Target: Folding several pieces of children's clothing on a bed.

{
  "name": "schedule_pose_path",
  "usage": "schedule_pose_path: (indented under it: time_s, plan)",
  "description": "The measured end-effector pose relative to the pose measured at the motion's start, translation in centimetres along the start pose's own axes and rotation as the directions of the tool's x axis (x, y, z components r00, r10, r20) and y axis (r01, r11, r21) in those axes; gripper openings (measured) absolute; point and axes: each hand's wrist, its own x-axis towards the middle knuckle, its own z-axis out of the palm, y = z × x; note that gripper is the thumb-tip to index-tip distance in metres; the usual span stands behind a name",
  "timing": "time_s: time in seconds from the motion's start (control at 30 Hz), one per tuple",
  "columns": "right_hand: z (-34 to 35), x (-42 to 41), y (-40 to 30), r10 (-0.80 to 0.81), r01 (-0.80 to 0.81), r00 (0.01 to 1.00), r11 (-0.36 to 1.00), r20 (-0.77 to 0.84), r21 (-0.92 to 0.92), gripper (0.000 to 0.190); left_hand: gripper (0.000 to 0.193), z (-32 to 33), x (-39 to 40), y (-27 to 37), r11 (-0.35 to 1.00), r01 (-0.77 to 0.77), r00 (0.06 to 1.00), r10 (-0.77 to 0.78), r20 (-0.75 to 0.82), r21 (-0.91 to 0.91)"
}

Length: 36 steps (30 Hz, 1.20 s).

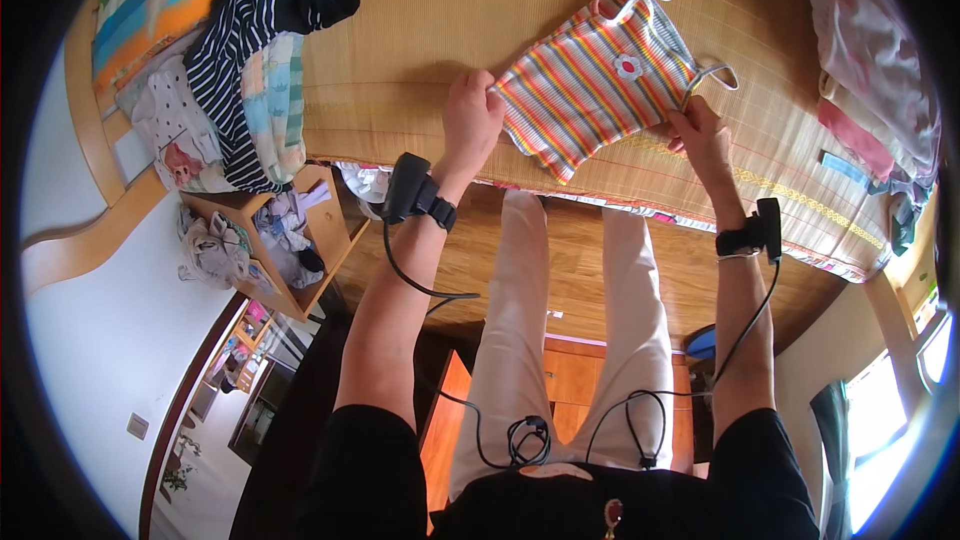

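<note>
A ribbed tank top with orange, yellow, grey and white stripes lies spread at a slant over the woven mat on the bed. A white flower patch with a red centre sits on its chest. Its thin straps point away from me, to the upper right. My left hand pinches the hem corner at the garment's left. On the opposite side, my right hand grips the edge below the right armhole. Each wrist wears a black strapped device with a cable.
Clothes, including a black-and-white striped garment, are heaped at the bed's left beside a colourful pillow. Folded clothes are stacked at the right. An open wooden bedside cabinet holds crumpled clothes. Loose cables hang before my legs.
</note>
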Motion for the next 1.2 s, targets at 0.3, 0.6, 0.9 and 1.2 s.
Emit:
schedule_pose_path:
  time_s: [0.3, 0.6, 0.9, 1.2]
  plan:
    - [-0.4, 0.1, 1.1, -0.003, 0.003, 0.997, 1.0, -0.08, 0.007, 0.015, 0.007, -1.0, 0.6, -0.7, 0.981, 0.099, 0.988, -0.077, 0.135, -0.167]
    - [0.1, 1.2, -3.8, -0.404, 0.231, 0.869, 0.842, -0.286, -0.487, 0.022, 0.011, -1.3, -0.3, -0.7, 0.986, 0.121, 0.988, -0.109, 0.106, -0.115]
    - [6.8, 7.3, -12.1, -0.845, 0.697, 0.457, 0.145, 0.279, -0.702, 0.023, 0.015, -2.1, -1.2, 0.1, 0.937, 0.324, 0.923, -0.283, 0.259, -0.131]
    - [-1.6, -3.7, -15.6, -0.401, 0.574, 0.816, 0.645, 0.416, -0.504, 0.021, 0.023, -8.5, -2.6, 2.1, 0.323, 0.552, 0.83, -0.3, 0.47, -0.769]
